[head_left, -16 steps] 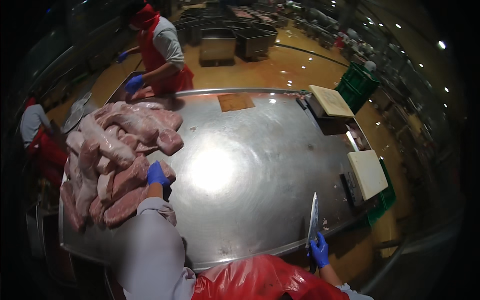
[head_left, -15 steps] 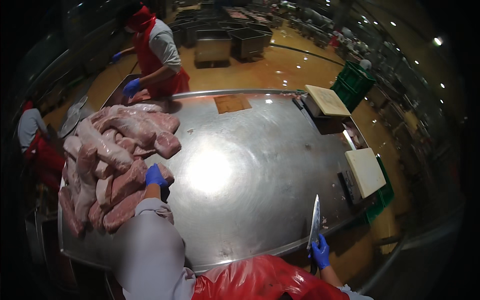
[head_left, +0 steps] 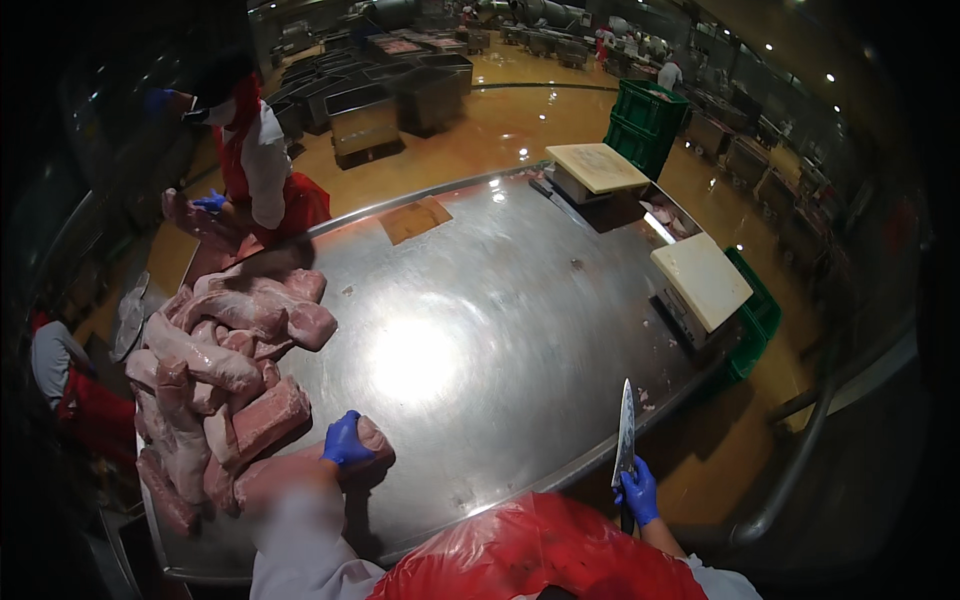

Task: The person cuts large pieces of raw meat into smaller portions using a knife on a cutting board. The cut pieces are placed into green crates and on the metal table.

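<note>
My left hand [head_left: 346, 441], in a blue glove, is wrapped over a long pale-pink pork loin [head_left: 374, 436] near its right end. That loin lies on the steel table [head_left: 500, 400], its left end against a pile of similar pork loins [head_left: 205, 355]. Near the table's front edge, at the right, my right hand [head_left: 639, 491] grips a knife [head_left: 625, 430] by its dark handle. The blade points up and away from me, and touches no meat.
Two white cutting boards [head_left: 703, 282] [head_left: 597, 167] rest on raised stands at the right, with a second knife [head_left: 555, 199] by the far one. Green crates [head_left: 643, 125] stand beyond. Across the table's far left, a co-worker [head_left: 255, 165] holds meat. A brown sheet [head_left: 415, 221] lies flat.
My left hand has moved right and nearer to me, drawing a loin out from the pile. The co-worker has lifted a piece of meat. My right hand still holds the knife; the view has turned.
</note>
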The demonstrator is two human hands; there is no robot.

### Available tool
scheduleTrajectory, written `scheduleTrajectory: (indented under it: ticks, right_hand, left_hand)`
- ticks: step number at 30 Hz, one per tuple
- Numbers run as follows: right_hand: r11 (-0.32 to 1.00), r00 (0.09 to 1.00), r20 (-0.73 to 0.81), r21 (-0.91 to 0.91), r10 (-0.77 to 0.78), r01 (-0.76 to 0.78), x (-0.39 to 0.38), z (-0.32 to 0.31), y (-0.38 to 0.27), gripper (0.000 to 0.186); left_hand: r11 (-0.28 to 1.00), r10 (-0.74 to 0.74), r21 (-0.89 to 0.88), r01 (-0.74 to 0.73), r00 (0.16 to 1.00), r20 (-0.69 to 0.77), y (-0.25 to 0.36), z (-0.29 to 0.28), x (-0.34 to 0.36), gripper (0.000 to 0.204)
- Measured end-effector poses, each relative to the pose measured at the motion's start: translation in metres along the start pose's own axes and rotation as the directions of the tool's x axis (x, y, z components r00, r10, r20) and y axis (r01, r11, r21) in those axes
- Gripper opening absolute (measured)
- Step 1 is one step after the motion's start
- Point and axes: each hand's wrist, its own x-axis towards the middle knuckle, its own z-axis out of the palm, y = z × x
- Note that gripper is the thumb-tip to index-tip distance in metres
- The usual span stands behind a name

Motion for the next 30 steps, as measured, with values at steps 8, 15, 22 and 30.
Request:
scheduleTrajectory:
  ticks: [8,15,22,30]
  right_hand:
    - [0.995,0.995,0.039,0.045,-0.092,0.090,0.045,-0.038,-0.007,0.049]
    - [0.976,0.985,0.035,0.146,-0.167,0.160,0.109,-0.056,-0.030,0.036]
    - [0.964,0.984,-0.025,0.199,-0.174,0.176,0.123,-0.092,-0.037,0.030]
    - [0.954,0.986,-0.164,0.297,0.016,0.034,0.105,-0.166,-0.015,0.041]
  left_hand:
    - [0.859,0.135,-0.364,-0.359,0.845,-0.517,0.072,-0.046,0.003,0.092]
    - [0.638,0.106,-0.493,-0.591,0.702,-0.704,0.073,-0.121,0.010,0.093]
    - [0.618,-0.097,-0.699,-0.360,0.847,-0.522,0.124,0.037,-0.044,0.091]
    - [0.714,-0.411,-0.680,0.169,0.887,-0.211,0.021,0.146,-0.149,0.094]
